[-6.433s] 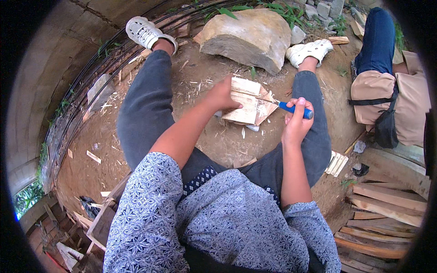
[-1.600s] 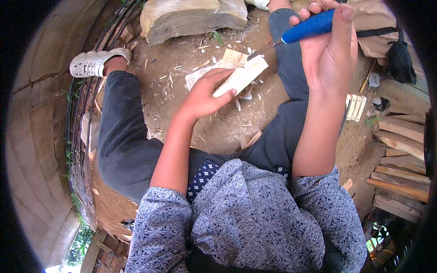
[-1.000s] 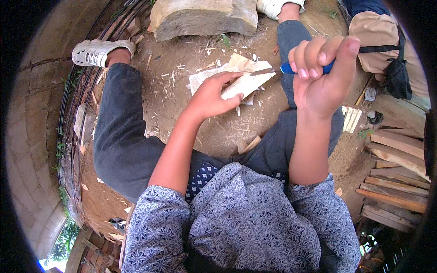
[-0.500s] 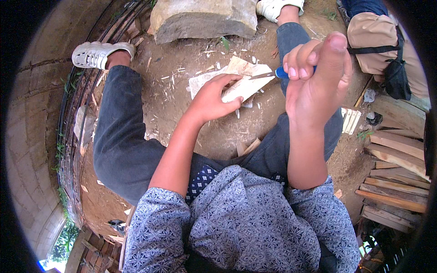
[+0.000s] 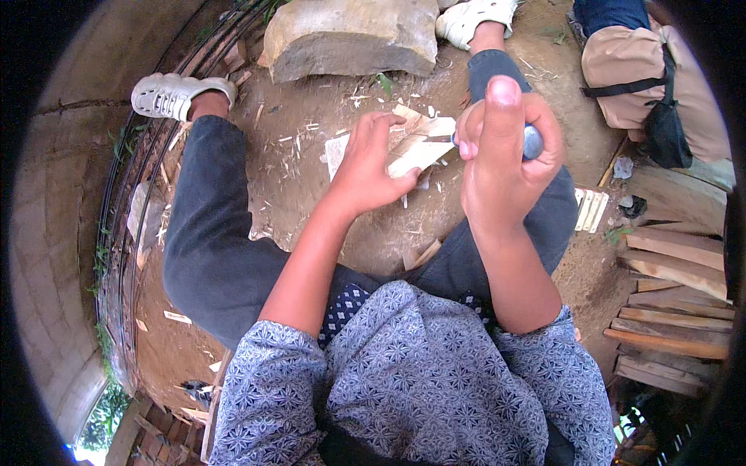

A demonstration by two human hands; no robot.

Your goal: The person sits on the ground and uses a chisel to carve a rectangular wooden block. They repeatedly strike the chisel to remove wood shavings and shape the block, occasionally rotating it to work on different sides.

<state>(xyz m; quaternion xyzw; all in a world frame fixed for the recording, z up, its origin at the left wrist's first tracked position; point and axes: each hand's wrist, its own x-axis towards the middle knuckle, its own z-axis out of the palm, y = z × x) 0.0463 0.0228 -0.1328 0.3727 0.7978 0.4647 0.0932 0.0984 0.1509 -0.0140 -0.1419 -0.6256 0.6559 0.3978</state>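
Since half a second ago, the right hand (image 5: 509, 147) has swung leftward, turning its blue-handled blade (image 5: 532, 143) so the handle's rounded metal butt shows; its fingers wrap that handle. The left hand (image 5: 367, 167) is spread wider over the pale, pointed wood piece (image 5: 420, 158), on the ground between the legs; whether it grips, I can't tell. Smooth-faced boulder (image 5: 353, 43) beyond, its top cut off. Most of the blade is hidden.

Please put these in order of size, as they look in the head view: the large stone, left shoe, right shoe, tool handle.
1. Large stone
2. Left shoe and right shoe: too alike to rank
3. Tool handle: smallest, mostly covered by the right hand
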